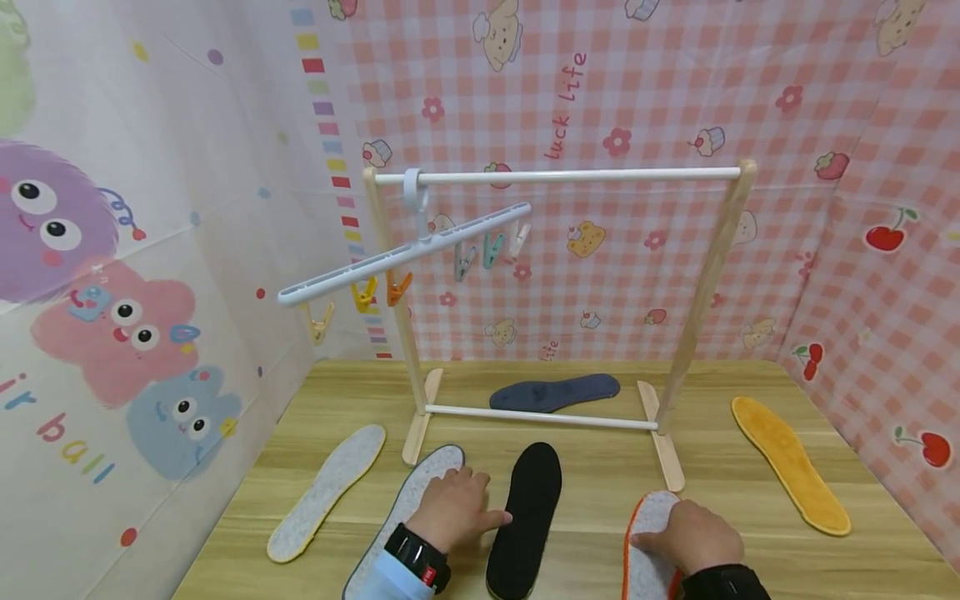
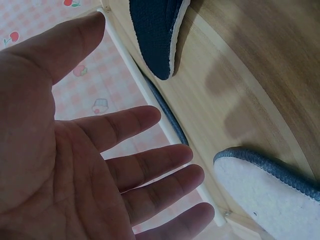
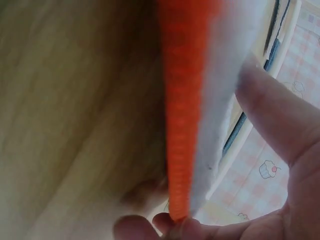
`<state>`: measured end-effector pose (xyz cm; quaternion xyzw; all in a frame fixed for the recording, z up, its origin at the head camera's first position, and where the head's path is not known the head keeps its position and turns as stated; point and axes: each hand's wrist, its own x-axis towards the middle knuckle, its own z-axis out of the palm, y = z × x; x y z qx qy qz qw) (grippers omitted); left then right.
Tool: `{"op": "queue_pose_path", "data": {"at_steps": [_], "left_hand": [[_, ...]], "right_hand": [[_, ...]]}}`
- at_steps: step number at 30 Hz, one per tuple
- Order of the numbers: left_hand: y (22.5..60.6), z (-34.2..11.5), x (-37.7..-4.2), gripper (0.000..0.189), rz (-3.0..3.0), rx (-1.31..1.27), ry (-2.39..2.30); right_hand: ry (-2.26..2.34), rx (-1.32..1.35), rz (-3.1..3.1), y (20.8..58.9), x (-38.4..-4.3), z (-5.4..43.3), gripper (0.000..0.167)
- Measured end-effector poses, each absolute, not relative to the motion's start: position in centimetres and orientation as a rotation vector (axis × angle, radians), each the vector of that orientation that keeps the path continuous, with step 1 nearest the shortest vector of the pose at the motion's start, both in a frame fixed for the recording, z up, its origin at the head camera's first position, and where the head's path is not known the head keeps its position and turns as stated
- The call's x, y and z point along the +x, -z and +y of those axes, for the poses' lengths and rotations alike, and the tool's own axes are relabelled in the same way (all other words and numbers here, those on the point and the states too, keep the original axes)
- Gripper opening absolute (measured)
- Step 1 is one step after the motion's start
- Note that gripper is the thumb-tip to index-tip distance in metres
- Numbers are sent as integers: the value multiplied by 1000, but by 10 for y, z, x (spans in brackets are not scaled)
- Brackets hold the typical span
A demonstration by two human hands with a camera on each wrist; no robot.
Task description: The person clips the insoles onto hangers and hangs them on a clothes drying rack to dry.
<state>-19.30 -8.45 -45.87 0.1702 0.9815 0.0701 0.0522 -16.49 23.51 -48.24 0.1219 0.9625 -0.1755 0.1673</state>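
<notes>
My right hand [image 1: 701, 537] grips a light grey insole with an orange edge [image 1: 651, 515], thumb on its grey face. In the right wrist view the orange edging [image 3: 182, 110] runs down to the curled fingertips, and the thumb lies against the pale side. My left hand [image 1: 456, 508] is held over the table with its fingers spread, nothing in it. Under and beside it lies a grey insole with a dark blue edge [image 1: 429, 473]. A black insole [image 1: 536, 492] lies just right of the left thumb, which overlaps its edge in the head view.
A wooden rack [image 1: 701, 308] stands behind, its top white rod [image 1: 585, 176] bearing a tilted hanger [image 1: 405, 254] with several coloured clips. A dark blue insole [image 1: 558, 392] lies behind the lower rod, a yellow-edged grey insole [image 1: 330, 492] far left, a yellow insole [image 1: 791, 467] at right.
</notes>
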Motion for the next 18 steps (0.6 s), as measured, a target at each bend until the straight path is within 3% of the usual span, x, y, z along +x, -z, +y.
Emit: {"op": "queue_pose_path", "data": {"at_steps": [7,18], "left_hand": [[459,-83,-193,63,2990,520,-213],[457,-83,-191,63,2993,533,-234]], "right_hand": [[516,392,2796,481,-165,238,88],[664,379,2903,482,-164,234,58]]}}
